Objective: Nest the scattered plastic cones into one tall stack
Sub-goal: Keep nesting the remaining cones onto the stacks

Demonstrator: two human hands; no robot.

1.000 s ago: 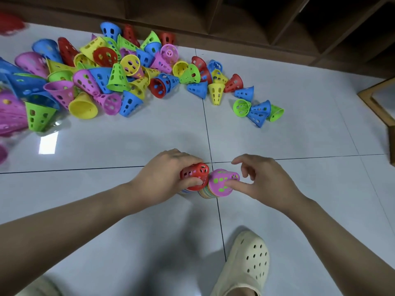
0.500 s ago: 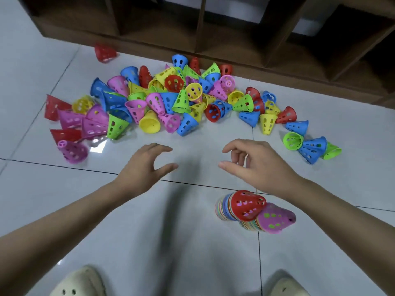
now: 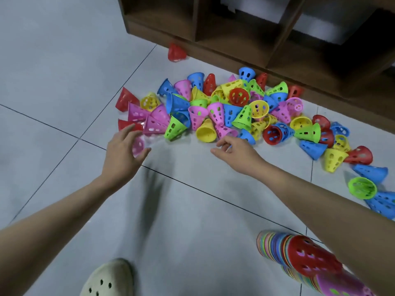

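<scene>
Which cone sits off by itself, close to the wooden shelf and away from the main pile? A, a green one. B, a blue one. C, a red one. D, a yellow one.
C: a lone red cone lies by the foot of the wooden shelf, set apart from the main pile on the floor.

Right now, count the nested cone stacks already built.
2. A red-topped stack stands at lower right, partly under the right forearm. A pink-topped stack sits right beside it in the frame's bottom corner, partly cut off. More may lie out of view.
</scene>
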